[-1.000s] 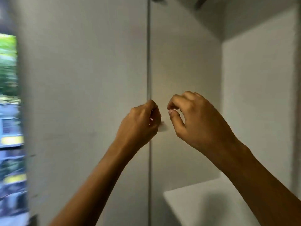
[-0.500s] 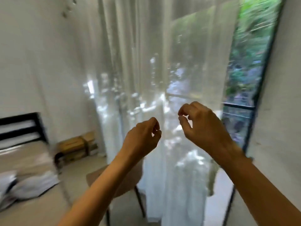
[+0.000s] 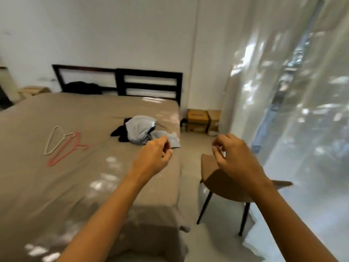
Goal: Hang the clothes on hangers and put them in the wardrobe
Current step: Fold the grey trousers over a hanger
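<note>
bed, tan cover: 2 hangers left, clothes pile near right edge.

No text, label or number is legible.
</note>
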A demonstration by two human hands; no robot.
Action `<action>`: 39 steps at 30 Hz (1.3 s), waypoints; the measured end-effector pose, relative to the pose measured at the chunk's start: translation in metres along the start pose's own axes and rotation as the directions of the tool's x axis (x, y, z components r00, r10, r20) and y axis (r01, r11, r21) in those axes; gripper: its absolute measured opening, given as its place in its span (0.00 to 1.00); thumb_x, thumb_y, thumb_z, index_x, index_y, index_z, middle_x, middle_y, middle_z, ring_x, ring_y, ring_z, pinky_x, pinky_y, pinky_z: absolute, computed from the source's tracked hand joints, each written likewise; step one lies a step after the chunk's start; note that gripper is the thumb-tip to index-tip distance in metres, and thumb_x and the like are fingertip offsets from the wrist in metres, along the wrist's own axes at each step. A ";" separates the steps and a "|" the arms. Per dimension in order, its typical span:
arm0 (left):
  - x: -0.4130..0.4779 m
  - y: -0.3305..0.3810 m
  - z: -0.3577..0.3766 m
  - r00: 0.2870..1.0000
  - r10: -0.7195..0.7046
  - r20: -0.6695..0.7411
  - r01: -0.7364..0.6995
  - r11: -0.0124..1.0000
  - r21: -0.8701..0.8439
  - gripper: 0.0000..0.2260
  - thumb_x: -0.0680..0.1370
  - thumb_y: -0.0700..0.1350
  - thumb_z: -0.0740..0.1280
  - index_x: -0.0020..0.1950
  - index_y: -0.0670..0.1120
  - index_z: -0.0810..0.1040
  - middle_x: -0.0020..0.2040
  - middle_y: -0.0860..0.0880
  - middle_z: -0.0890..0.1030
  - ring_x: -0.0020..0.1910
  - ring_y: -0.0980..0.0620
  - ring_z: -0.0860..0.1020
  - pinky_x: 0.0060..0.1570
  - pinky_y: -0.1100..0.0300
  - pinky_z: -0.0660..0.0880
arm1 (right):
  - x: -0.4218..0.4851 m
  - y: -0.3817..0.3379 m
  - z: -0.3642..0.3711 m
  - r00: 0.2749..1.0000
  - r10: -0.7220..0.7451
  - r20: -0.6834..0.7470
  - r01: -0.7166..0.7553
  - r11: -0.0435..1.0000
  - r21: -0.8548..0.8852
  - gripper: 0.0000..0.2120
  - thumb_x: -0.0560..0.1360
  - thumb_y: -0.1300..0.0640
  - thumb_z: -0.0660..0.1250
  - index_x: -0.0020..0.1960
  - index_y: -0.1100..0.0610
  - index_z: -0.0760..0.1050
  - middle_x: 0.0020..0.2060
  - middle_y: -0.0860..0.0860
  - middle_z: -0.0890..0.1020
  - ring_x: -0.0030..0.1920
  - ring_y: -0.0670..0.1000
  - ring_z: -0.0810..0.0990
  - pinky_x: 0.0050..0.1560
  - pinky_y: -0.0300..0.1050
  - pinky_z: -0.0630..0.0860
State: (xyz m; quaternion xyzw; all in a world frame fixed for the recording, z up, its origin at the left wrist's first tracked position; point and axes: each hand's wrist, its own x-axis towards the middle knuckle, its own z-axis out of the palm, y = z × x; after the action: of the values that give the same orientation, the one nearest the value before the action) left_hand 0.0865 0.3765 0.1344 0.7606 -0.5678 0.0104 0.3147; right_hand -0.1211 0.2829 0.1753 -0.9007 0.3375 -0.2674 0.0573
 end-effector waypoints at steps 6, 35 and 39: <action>0.024 -0.132 0.017 0.952 -0.291 0.090 0.285 0.956 0.071 0.05 0.76 0.49 0.66 0.44 0.49 0.73 0.42 0.50 0.81 0.37 0.51 0.77 0.38 0.55 0.76 | 0.069 -0.014 0.113 0.986 0.028 0.162 -0.043 0.995 0.088 0.06 0.78 0.55 0.62 0.49 0.56 0.74 0.43 0.51 0.76 0.42 0.48 0.75 0.45 0.45 0.76; 0.324 -0.480 0.233 0.809 -0.426 0.405 0.486 0.872 -0.053 0.02 0.75 0.44 0.65 0.44 0.51 0.73 0.41 0.52 0.79 0.40 0.54 0.77 0.43 0.59 0.75 | 0.395 0.108 0.582 0.745 0.307 0.592 -0.282 0.950 -0.137 0.18 0.72 0.61 0.62 0.62 0.62 0.68 0.59 0.58 0.70 0.59 0.58 0.70 0.57 0.47 0.68; 0.338 -0.522 0.271 0.785 -0.447 0.428 0.521 0.851 -0.065 0.02 0.75 0.43 0.65 0.46 0.48 0.74 0.40 0.51 0.77 0.39 0.55 0.76 0.40 0.62 0.72 | 0.433 0.127 0.647 0.766 0.298 0.570 -0.224 0.954 -0.197 0.31 0.72 0.56 0.66 0.71 0.64 0.59 0.70 0.60 0.64 0.70 0.58 0.63 0.68 0.47 0.62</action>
State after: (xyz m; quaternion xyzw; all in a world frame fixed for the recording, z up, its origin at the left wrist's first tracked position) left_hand 0.5682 0.0355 -0.2004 0.8352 -0.4031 -0.2769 0.2517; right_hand 0.4150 -0.1411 -0.2189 -0.8847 0.4396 0.0586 0.1437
